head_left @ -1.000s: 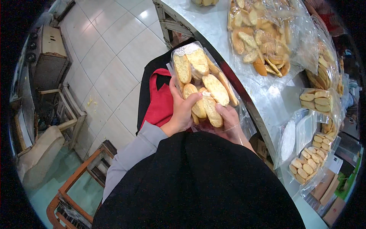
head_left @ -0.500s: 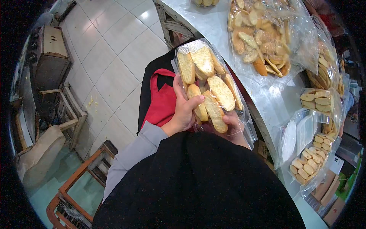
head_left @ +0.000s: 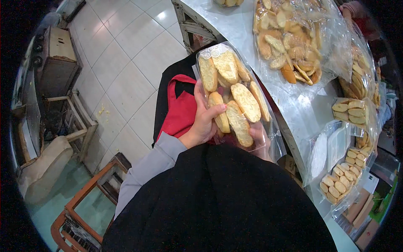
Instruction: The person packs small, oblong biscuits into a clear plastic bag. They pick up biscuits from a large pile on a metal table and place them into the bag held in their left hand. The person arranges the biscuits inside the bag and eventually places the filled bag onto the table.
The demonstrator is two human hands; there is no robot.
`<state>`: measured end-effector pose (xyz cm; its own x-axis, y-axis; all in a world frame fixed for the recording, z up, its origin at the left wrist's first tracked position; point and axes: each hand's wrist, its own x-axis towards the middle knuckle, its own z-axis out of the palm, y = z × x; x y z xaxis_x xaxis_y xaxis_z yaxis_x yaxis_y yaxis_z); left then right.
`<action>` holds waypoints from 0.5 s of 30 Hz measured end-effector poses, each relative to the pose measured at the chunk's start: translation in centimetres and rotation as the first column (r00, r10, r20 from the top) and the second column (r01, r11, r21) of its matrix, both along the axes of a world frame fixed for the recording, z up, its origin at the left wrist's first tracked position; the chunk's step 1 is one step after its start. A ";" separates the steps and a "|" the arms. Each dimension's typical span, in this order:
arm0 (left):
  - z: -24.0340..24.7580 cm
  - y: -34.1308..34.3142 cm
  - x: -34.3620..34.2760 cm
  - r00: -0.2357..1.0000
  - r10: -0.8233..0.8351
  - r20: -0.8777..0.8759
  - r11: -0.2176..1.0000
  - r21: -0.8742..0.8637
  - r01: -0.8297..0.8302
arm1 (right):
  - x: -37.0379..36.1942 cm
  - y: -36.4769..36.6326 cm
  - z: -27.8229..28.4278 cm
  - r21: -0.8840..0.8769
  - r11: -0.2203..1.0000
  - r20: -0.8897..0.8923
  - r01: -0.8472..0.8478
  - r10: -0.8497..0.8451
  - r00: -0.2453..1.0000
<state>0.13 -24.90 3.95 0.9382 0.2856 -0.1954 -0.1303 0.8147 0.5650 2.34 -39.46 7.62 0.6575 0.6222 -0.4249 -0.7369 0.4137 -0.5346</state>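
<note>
The person's left hand (head_left: 205, 122) gripped the left side of a clear bag of bread slices (head_left: 244, 101), thumb on top; the right hand (head_left: 260, 140) held its near right corner, fingers hidden underneath. From where I stood, a red cloth (head_left: 179, 112) lay just left of it. Right stood the metal table (head_left: 289, 111), a large bag of bread (head_left: 289, 44) on its far part, smaller bread packs (head_left: 341, 179) nearer.

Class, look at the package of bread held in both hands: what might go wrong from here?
Only the left hand and right hand visibly hold the clear package, so it might drop if either slips. The left thumb lies over a bread slice, so pressing hard might crack it.
</note>
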 end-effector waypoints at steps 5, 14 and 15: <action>-0.4 0.1 0.3 1.000 0.011 -0.009 0.999 -0.036 -0.011 | 0.4 1.2 -0.5 0.155 0.987 0.126 -0.032 0.012 0.992; -0.6 0.3 0.6 0.998 0.005 -0.056 0.996 -0.089 -0.010 | 0.5 -0.2 -1.3 0.158 0.959 0.172 -0.234 0.206 0.963; -0.6 0.3 0.5 0.999 0.011 -0.052 0.995 -0.094 -0.016 | 0.5 -0.3 -1.3 0.127 0.963 0.165 -0.238 0.216 0.962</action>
<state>0.67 -24.61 3.37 0.9225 0.2764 -0.2695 -0.1148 0.8630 0.4920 2.85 -39.74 6.30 0.5406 0.8098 -0.2282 -0.7376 0.3257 -0.5915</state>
